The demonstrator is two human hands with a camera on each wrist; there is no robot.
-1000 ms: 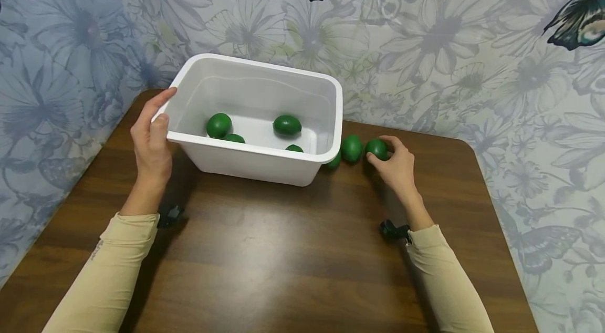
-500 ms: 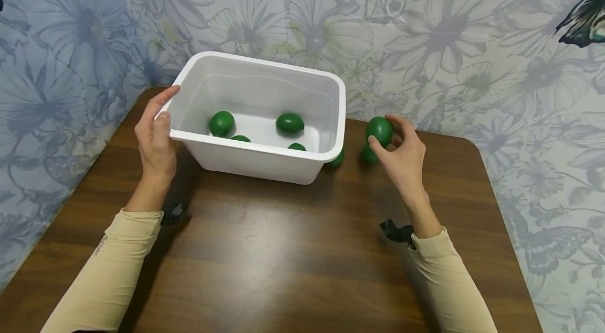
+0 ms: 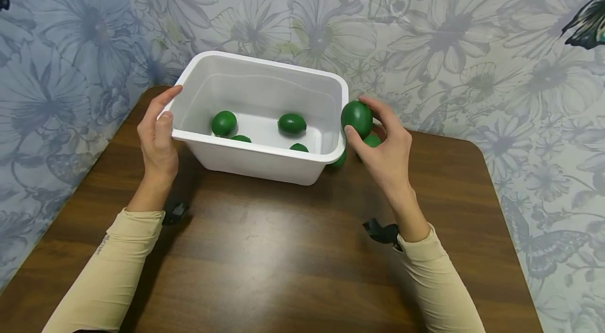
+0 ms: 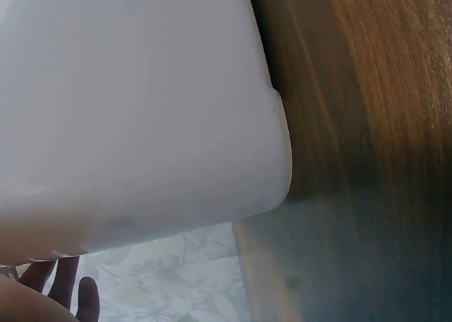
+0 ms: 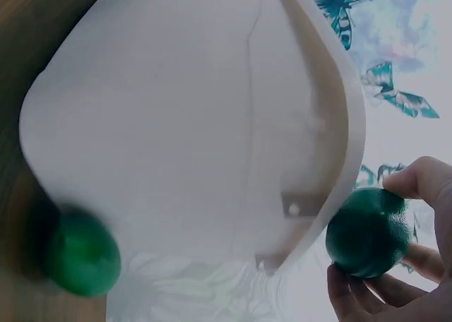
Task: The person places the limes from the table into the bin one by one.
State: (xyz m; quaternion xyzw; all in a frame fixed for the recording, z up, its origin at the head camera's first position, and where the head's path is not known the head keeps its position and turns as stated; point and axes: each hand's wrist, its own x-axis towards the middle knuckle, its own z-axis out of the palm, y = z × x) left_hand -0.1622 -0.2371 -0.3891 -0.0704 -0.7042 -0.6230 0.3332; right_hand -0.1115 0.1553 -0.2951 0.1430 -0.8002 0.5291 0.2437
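Observation:
The left hand (image 3: 159, 138) grips the left end of a white plastic tub (image 3: 255, 159), fingers at its rim; the left wrist view shows the tub's outer side (image 4: 141, 110) and several fingertips (image 4: 87, 297) below it. Between thumb and fingers, the right hand (image 3: 388, 157) holds a green fruit (image 3: 356, 118) beside the tub's right rim. In the right wrist view that held fruit (image 5: 367, 231) is outside the rim. Inside the tub lie several green fruits, among them one at left (image 3: 224, 123) and one at right (image 3: 292, 123).
On the wooden table (image 3: 264, 249), one green fruit (image 3: 372, 139) shows behind the right hand, and another (image 3: 338, 159) is partly hidden by the tub's right corner. A patterned cloth (image 3: 425, 44) with butterflies hangs behind the table.
The right hand has picked up a green fruit from the table and moved it left and upward to the tub's right rim. The left hand keeps its grip on the tub.

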